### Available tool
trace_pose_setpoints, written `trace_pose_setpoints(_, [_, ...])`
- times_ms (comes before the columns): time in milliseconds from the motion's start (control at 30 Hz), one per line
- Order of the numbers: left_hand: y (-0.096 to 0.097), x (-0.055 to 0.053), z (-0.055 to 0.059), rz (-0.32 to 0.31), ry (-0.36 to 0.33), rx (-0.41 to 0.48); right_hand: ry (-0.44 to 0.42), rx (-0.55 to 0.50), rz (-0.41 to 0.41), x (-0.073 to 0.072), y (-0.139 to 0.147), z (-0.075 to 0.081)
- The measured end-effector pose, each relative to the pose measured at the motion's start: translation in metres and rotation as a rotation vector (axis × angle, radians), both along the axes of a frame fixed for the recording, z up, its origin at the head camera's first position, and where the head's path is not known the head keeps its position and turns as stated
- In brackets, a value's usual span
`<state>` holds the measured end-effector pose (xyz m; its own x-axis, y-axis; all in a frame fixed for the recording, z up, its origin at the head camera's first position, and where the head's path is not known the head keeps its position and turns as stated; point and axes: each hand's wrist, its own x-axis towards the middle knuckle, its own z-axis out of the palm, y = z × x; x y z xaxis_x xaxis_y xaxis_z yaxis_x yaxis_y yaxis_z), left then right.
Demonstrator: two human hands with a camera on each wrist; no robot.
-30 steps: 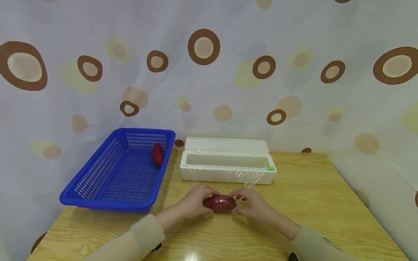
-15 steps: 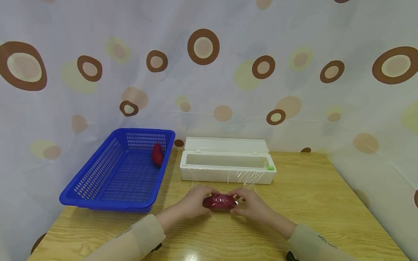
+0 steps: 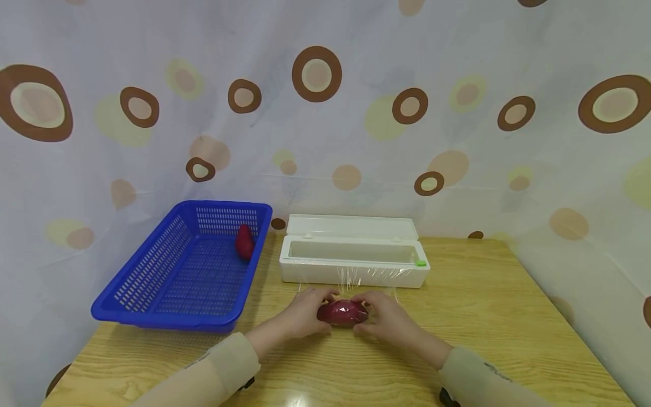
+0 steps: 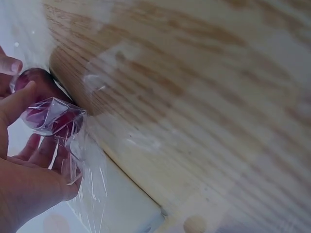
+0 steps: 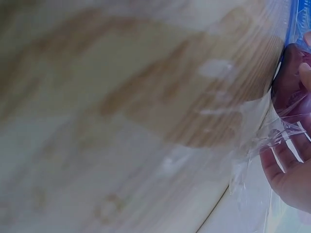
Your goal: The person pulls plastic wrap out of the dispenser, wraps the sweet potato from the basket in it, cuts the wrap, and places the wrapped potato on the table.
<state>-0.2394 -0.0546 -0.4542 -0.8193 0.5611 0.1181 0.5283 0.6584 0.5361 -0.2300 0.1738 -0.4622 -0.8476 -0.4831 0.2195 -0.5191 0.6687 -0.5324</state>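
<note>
A dark red sweet potato [image 3: 343,312] lies sideways at the middle of the table, covered in shiny cling film [image 4: 53,114]. My left hand [image 3: 304,317] grips its left end, thumb on the near side and fingers over the far side. The right hand [image 3: 385,318] holds the opposite end in the same way. In both wrist views the clear film bunches around the sweet potato and the fingers. From there the film runs back to a white cling film box [image 3: 292,273], whose lid [image 3: 351,227] stands raised.
At the left stands a blue plastic basket [image 3: 163,318] with another red sweet potato [image 3: 244,243] against its right wall. A small green piece [image 3: 420,263] sits on the box's right front edge. Behind the wooden table [image 3: 488,328] hangs a patterned curtain [image 3: 346,135].
My right hand has shifted slightly left, closer to my left hand. The sweet potato has turned a little between them, and new creases show in the film before the box.
</note>
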Motion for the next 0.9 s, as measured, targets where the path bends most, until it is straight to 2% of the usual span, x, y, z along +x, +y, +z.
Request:
trace_pose_setpoints(167, [0.000,-0.003,0.000,0.014,-0.011,0.013,0.082,0.055,0.000,-0.005,-0.003,-0.001])
trace_pose_setpoints(300, [0.000,-0.006,0.000,0.013,0.023,-0.011,0.173,0.130,-0.009,-0.007,-0.004,0.002])
trace_pose_setpoints(367, [0.000,-0.008,0.001,0.011,0.040,-0.022,0.187,0.145,-0.008,-0.008,-0.004,0.004])
trace_pose_setpoints(633, [-0.003,-0.014,0.002,0.015,0.064,-0.026,0.156,0.137,0.005,-0.014,-0.002,0.005])
trace_pose_setpoints(900, [-0.003,-0.015,0.003,0.025,0.089,-0.045,0.079,0.075,-0.039,-0.020,-0.002,0.008])
